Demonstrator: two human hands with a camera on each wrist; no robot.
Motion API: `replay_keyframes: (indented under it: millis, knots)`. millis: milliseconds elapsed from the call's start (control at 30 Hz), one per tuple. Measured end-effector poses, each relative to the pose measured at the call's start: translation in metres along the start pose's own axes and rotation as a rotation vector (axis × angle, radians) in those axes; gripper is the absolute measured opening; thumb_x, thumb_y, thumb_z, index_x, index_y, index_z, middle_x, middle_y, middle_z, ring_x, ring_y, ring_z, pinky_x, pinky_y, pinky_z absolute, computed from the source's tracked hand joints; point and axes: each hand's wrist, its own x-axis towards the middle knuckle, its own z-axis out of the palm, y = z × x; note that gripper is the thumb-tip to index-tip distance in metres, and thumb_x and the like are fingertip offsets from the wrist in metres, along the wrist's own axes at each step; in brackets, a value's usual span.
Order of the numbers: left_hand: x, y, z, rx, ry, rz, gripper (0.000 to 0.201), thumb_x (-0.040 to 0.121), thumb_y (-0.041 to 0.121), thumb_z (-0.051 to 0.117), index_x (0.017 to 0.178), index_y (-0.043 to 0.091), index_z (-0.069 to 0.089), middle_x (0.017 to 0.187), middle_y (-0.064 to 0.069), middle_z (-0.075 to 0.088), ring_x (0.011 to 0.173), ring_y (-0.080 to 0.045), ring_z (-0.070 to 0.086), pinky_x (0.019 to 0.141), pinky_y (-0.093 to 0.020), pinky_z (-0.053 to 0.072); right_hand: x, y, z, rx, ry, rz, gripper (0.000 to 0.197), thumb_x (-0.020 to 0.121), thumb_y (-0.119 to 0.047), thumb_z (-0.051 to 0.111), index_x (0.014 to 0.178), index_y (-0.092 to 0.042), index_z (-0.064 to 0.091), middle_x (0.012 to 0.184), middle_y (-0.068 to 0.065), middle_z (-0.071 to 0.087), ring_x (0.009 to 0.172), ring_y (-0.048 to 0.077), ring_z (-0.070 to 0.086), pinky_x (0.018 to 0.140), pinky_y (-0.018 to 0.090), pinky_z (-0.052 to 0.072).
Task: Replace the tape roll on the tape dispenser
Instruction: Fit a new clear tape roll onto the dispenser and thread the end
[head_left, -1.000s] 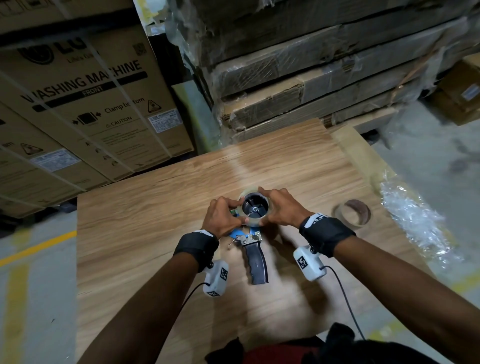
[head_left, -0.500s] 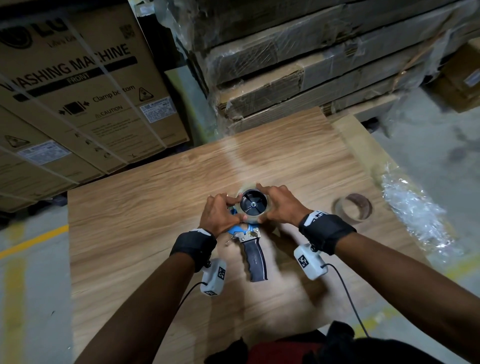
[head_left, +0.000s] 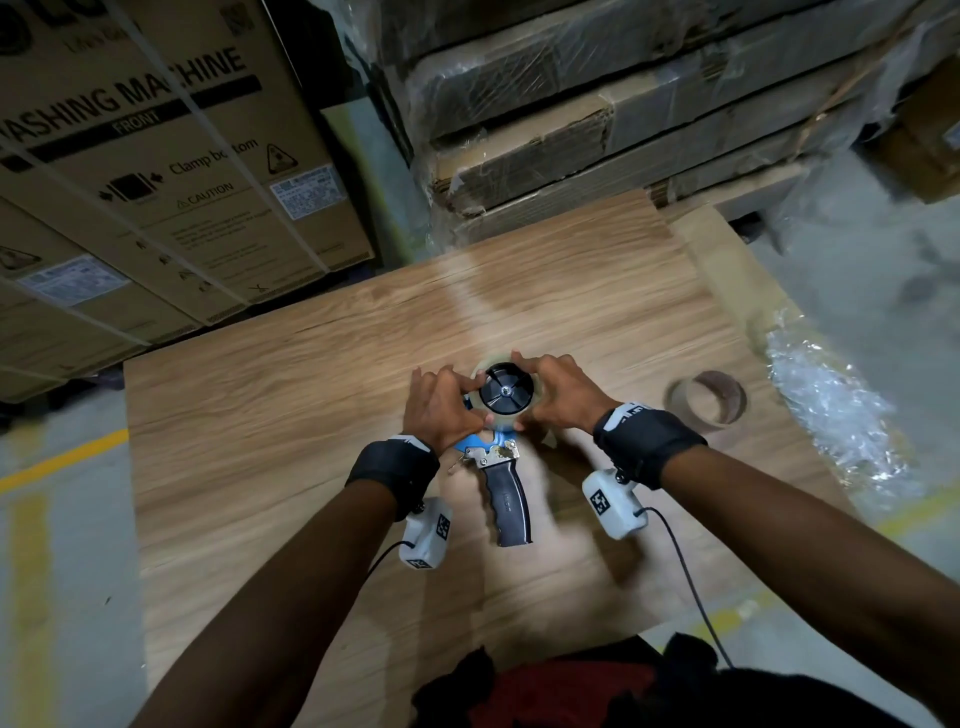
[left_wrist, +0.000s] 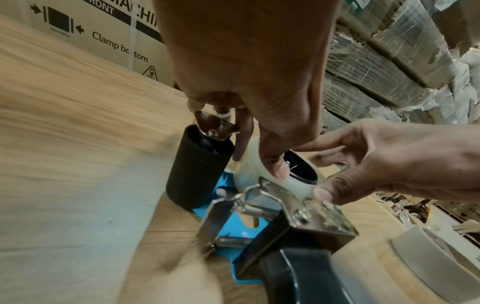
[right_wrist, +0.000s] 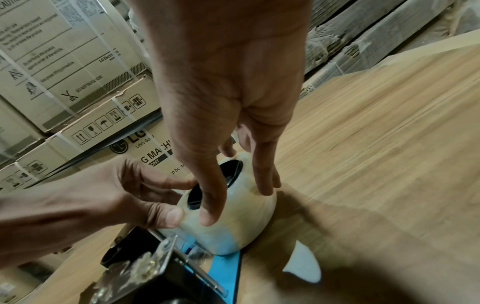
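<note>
We work on a wooden table (head_left: 249, 467), with strapped washing-machine cartons (head_left: 171, 171) rising beyond our left hand and a stack of plastic-wrapped flat boxes (head_left: 597, 119) beyond our right. Crumpled clear plastic film (head_left: 831, 410) lies on the table well to the right of our grip.

The tape dispenser (head_left: 501, 483) lies flat under our hands, its black handle (head_left: 506, 506) pointing back toward us and its blue frame (left_wrist: 226, 185) against the wood. A black ribbed roller (left_wrist: 197, 164) stands on the frame just left of our grip.

The clear tape roll (right_wrist: 233, 222) sits around the dispenser's black hub (head_left: 505, 388), between our two hands. Our left hand (head_left: 441, 410) pinches its near left side, thumb and fingers curled onto the rim. Our right hand (head_left: 563, 395) clasps the opposite side, thumb across the top face and fingers down the outer wall.

An empty cardboard core (head_left: 707, 399) rests on the table to the right of our right wrist, apart from the dispenser.
</note>
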Motion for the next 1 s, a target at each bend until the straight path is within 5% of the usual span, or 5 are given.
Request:
replay_keyframes:
  millis: [333,567,667,767,1000]
  knots:
    - [-0.023,0.005,0.001,0.158,0.056,0.081,0.064,0.083,0.045,0.069,0.143,0.029,0.052,0.141,-0.011,0.058,0.143,-0.028,0.036,0.123,-0.049,0.011,-0.029,-0.001,-0.001,0.154,0.000,0.015,0.105,0.076,-0.021,0.091,0.161,-0.028,0.030,0.157,0.007,0.048,0.142,0.028,0.048,0.115,0.024,0.033]
    - [-0.054,-0.012,-0.011,0.157,0.346,0.201,0.041,0.065,0.036,0.059,0.100,0.025,0.077,0.079,0.006,0.073,0.097,-0.030,0.059,0.082,-0.039,0.050,-0.060,-0.004,0.024,0.313,0.085,0.134,0.099,0.083,-0.012,0.081,0.161,-0.023,0.021,0.129,0.008,0.064,0.116,0.026,0.062,0.095,0.037,0.052]
    - [-0.057,-0.021,-0.010,0.178,0.336,0.203,0.022,0.068,0.037,0.073,0.085,0.024,0.079,0.099,-0.003,0.062,0.099,-0.030,0.051,0.078,-0.041,0.051,-0.074,-0.012,0.040,0.421,0.059,0.145,0.082,0.076,-0.013,0.074,0.145,-0.021,0.032,0.118,0.008,0.069,0.102,0.027,0.067,0.092,0.048,0.058]
    - [-0.055,-0.021,-0.008,0.198,0.206,0.156,0.028,0.076,0.047,0.075,0.097,0.029,0.079,0.122,-0.008,0.052,0.115,-0.033,0.042,0.093,-0.042,0.048,-0.081,-0.018,0.052,0.482,-0.022,0.196,0.081,0.061,-0.023,0.066,0.138,-0.020,0.040,0.093,0.002,0.063,0.084,0.019,0.061,0.074,0.038,0.055]
    - [-0.037,-0.001,-0.004,0.231,-0.062,0.017,0.061,0.077,0.065,0.069,0.121,0.023,0.069,0.139,-0.014,0.039,0.135,-0.039,0.028,0.109,-0.046,0.038,-0.084,-0.023,0.078,0.488,0.025,0.292,0.065,0.044,-0.032,0.090,0.105,-0.021,0.070,0.098,0.001,0.076,0.085,0.017,0.069,0.075,0.034,0.060]
